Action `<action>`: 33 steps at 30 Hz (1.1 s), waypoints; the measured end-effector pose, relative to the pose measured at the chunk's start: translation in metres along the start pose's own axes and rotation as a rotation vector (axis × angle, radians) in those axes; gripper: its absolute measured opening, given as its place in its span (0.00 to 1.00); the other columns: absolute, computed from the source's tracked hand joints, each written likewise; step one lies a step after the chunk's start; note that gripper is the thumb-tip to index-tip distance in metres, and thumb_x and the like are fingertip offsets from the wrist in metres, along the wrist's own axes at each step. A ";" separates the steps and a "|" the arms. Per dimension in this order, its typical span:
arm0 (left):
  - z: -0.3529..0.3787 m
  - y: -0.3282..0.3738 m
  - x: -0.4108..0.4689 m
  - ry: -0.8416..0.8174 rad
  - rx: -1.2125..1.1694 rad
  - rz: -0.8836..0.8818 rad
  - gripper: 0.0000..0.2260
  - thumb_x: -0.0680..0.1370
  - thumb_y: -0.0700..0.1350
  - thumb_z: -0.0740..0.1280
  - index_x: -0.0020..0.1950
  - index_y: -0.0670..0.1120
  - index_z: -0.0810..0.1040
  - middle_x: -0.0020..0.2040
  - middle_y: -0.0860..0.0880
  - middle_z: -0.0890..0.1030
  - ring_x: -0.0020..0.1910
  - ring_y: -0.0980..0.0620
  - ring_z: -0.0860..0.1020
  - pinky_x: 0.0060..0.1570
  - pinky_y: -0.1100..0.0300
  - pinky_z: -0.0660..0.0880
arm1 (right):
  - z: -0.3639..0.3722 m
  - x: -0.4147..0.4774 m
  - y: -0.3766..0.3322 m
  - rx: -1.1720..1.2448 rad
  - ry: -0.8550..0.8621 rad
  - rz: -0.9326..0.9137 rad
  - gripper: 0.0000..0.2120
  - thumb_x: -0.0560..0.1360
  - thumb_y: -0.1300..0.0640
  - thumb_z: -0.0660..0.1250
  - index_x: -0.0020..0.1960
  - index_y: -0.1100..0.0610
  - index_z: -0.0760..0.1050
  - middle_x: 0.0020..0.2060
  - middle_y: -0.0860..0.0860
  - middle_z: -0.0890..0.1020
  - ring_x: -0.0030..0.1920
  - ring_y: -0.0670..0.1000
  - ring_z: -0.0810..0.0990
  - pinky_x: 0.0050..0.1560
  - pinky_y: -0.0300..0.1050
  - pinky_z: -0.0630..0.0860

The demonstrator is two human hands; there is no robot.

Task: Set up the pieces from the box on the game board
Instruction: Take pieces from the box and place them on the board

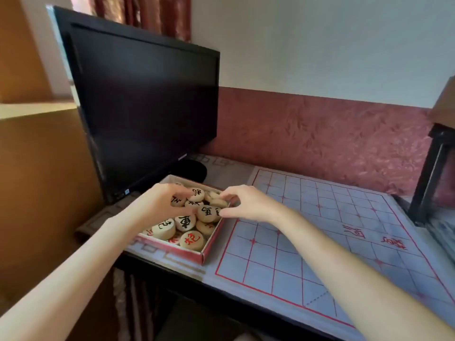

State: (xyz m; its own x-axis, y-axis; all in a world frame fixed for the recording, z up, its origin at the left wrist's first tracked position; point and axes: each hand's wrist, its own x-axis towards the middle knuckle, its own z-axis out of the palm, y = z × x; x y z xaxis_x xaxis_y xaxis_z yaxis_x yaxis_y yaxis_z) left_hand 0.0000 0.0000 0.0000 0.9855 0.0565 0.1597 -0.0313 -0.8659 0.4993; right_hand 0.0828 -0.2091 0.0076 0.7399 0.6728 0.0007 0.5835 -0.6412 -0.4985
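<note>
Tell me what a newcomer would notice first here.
The left hand and right hand meet over an open red box of round wooden pieces, fingers curled among them. Right of the box, the red-lined game board shows no pieces yet. A big dark monitor stands behind the box.

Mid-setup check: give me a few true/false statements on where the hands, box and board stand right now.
1. The left hand and right hand are both at the box. True.
2. Pieces already stand on the board. False: all visible pieces are in the box.
3. The box lies left of the board. True.
4. The monitor shows a picture. False: its screen is dark.
</note>
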 end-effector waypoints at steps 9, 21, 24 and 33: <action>0.016 -0.018 -0.016 0.031 0.097 0.000 0.21 0.70 0.51 0.72 0.62 0.56 0.75 0.61 0.53 0.77 0.60 0.54 0.74 0.55 0.62 0.71 | 0.032 0.012 -0.011 0.060 0.034 -0.010 0.24 0.73 0.54 0.68 0.68 0.53 0.70 0.66 0.50 0.73 0.67 0.49 0.70 0.59 0.38 0.66; 0.028 -0.020 -0.011 0.038 0.326 0.101 0.25 0.71 0.49 0.71 0.66 0.57 0.70 0.64 0.54 0.74 0.63 0.52 0.72 0.58 0.57 0.73 | 0.045 0.013 -0.012 0.182 0.084 -0.029 0.24 0.72 0.56 0.70 0.67 0.55 0.72 0.62 0.49 0.76 0.61 0.47 0.74 0.54 0.35 0.67; 0.030 -0.023 -0.010 0.047 0.259 0.094 0.23 0.70 0.50 0.71 0.65 0.56 0.72 0.62 0.53 0.75 0.61 0.52 0.74 0.55 0.55 0.75 | 0.047 0.011 -0.012 0.207 0.104 -0.035 0.24 0.72 0.57 0.71 0.66 0.55 0.71 0.57 0.48 0.77 0.53 0.43 0.73 0.46 0.29 0.67; 0.022 0.006 -0.014 0.251 -0.058 0.140 0.24 0.70 0.54 0.71 0.64 0.57 0.69 0.53 0.60 0.74 0.52 0.63 0.73 0.47 0.68 0.70 | 0.032 -0.009 -0.001 0.212 0.224 -0.070 0.25 0.70 0.56 0.72 0.66 0.53 0.71 0.56 0.49 0.76 0.52 0.44 0.73 0.47 0.28 0.67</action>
State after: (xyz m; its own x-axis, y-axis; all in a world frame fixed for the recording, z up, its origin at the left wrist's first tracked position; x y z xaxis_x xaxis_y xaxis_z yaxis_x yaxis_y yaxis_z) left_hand -0.0101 -0.0171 -0.0174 0.8992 0.0657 0.4325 -0.1807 -0.8445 0.5041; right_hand 0.0649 -0.2024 -0.0196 0.7695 0.5994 0.2205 0.5701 -0.4890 -0.6602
